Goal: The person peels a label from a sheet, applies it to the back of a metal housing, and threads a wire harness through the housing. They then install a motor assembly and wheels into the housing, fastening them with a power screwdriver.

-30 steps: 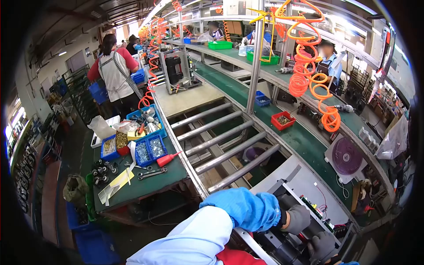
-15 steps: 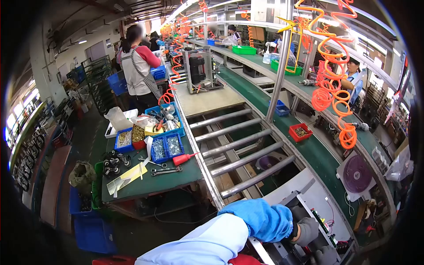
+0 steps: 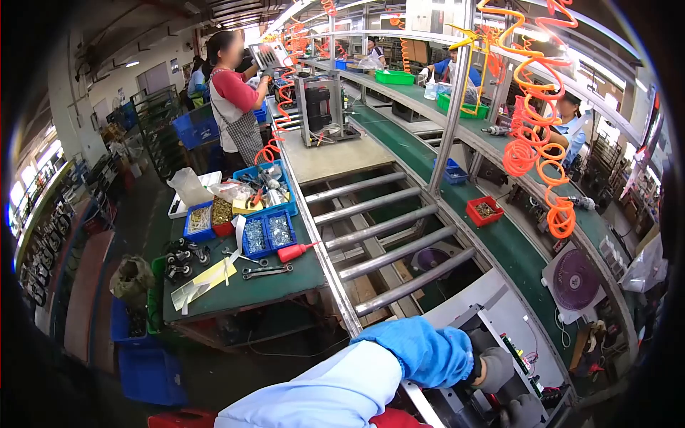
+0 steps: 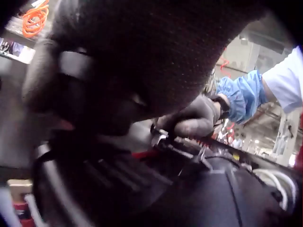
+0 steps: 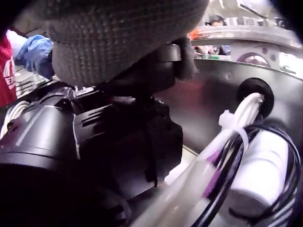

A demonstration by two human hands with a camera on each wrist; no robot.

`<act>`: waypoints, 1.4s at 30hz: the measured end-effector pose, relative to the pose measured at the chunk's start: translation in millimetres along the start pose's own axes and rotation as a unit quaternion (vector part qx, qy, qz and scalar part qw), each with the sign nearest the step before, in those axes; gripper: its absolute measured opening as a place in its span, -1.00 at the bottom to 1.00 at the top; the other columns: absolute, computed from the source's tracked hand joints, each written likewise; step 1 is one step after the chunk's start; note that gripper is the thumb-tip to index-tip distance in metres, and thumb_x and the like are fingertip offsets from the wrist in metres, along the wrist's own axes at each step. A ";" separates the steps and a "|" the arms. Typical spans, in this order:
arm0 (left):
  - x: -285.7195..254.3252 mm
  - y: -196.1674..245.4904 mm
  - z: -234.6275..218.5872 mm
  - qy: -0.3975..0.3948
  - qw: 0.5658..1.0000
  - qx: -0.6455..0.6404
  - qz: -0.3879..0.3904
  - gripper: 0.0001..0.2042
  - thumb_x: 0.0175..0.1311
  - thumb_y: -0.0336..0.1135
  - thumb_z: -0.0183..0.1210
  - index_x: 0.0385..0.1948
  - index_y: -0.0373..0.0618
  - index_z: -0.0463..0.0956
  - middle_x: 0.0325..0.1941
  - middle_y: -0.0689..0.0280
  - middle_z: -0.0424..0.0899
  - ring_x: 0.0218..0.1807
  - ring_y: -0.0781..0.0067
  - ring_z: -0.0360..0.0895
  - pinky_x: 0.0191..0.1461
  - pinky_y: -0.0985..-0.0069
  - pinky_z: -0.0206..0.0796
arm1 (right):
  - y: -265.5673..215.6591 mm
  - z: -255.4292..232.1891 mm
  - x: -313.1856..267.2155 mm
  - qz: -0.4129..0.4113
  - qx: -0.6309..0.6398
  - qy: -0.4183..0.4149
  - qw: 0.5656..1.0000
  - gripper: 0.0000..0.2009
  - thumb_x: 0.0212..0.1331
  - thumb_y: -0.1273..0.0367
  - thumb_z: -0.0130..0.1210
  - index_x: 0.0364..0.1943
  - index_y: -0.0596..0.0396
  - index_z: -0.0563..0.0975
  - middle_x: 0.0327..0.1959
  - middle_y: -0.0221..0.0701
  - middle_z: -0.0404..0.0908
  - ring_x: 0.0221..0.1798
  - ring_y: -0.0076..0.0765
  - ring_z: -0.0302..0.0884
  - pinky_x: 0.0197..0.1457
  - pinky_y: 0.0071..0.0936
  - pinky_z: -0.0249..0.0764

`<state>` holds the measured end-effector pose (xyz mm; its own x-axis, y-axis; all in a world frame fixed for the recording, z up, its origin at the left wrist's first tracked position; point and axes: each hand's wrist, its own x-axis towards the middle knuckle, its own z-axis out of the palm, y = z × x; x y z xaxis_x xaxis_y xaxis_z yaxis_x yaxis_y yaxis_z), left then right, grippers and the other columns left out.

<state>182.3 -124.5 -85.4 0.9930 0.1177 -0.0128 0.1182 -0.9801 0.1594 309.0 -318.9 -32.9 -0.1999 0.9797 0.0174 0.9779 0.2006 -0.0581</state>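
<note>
Worker now lifting panel beyond the left hand

The black motor-like unit is lying just below the right hand; I cannot tell what either hand is gripping. Catching the nearby white cables could pull them loose.

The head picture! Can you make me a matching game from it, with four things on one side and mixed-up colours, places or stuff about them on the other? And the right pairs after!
Things:
1. Left hand
2. Wrenches
3. Big fan
4. Red bin

What fits:
A. purple in the middle
B. holding small parts
C. grey-gloved
D. lying on the green table

Right pairs: 1-C, 2-D, 3-A, 4-B.
</note>
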 end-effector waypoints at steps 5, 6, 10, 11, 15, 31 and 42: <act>-2.5 -38.2 -14.0 -0.001 0.945 0.043 0.323 -0.75 0.02 -0.10 0.17 -0.42 -0.01 0.73 -0.33 0.09 0.72 -0.26 -0.02 0.69 -0.20 0.13 0.55 | -43.2 -4.6 30.1 0.337 -0.051 -0.023 0.940 -0.68 0.33 0.19 0.03 -0.34 0.22 0.55 -0.30 0.05 0.60 -0.20 0.20 0.56 -0.13 0.02 0.46; 2.3 -43.4 -11.2 0.015 0.920 0.064 0.386 -0.75 0.02 -0.09 0.16 -0.42 0.01 0.73 -0.33 0.10 0.72 -0.25 -0.02 0.69 -0.19 0.10 0.55 | -46.0 -5.0 34.3 0.355 -0.056 -0.019 0.933 -0.66 0.33 0.18 0.02 -0.33 0.23 0.55 -0.30 0.05 0.60 -0.19 0.21 0.55 -0.11 0.03 0.45; -11.4 -26.5 -7.7 0.035 0.982 -0.008 0.183 -0.73 -0.01 -0.13 0.19 -0.36 -0.04 0.72 -0.29 0.13 0.72 -0.22 0.03 0.68 -0.27 0.11 0.53 | -51.9 -7.8 19.9 0.307 -0.052 0.013 0.950 -0.67 0.31 0.17 0.05 -0.26 0.23 0.54 -0.26 0.03 0.59 -0.12 0.20 0.53 -0.05 0.03 0.44; -12.3 -12.8 -8.4 0.021 0.995 0.003 0.101 -0.74 -0.01 -0.14 0.20 -0.36 -0.06 0.72 -0.29 0.15 0.72 -0.20 0.06 0.68 -0.29 0.13 0.53 | -46.6 -8.9 8.9 0.238 -0.042 0.029 0.970 -0.68 0.30 0.18 0.06 -0.27 0.22 0.54 -0.25 0.02 0.59 -0.12 0.19 0.53 -0.05 0.03 0.44; -3.0 4.4 -4.2 -0.013 0.999 0.035 -0.005 -0.75 0.03 -0.14 0.21 -0.36 -0.06 0.74 -0.29 0.14 0.72 -0.18 0.12 0.70 -0.31 0.19 0.51 | -9.8 3.0 0.1 0.085 -0.004 0.021 0.996 -0.74 0.24 0.22 0.13 -0.24 0.15 0.52 -0.22 -0.05 0.55 -0.17 0.17 0.52 -0.12 0.02 0.44; -10.1 6.5 -10.4 -0.022 0.999 0.043 -0.004 -0.72 0.03 -0.14 0.23 -0.29 -0.08 0.73 -0.23 0.10 0.69 -0.18 0.11 0.67 -0.28 0.19 0.51 | -8.9 0.3 6.8 0.030 -0.002 0.017 0.999 -0.79 0.15 0.27 0.17 -0.29 0.10 0.51 -0.30 -0.12 0.52 -0.25 0.13 0.51 -0.20 -0.02 0.45; -8.8 -29.7 -2.4 0.038 0.965 0.039 0.255 -0.72 0.01 -0.11 0.22 -0.30 -0.02 0.71 -0.23 0.18 0.70 -0.15 0.10 0.64 -0.20 0.16 0.51 | -30.0 23.4 2.8 0.303 -0.038 0.034 0.952 -0.68 0.09 0.25 0.21 -0.22 0.20 0.46 -0.15 -0.01 0.47 -0.05 0.19 0.48 -0.07 0.04 0.46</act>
<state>170.1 -96.1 -87.7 0.9188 -0.3755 0.1214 -0.3837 -0.9220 0.0517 277.7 -322.0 -54.6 0.4046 0.9120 0.0680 0.9142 -0.4052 -0.0053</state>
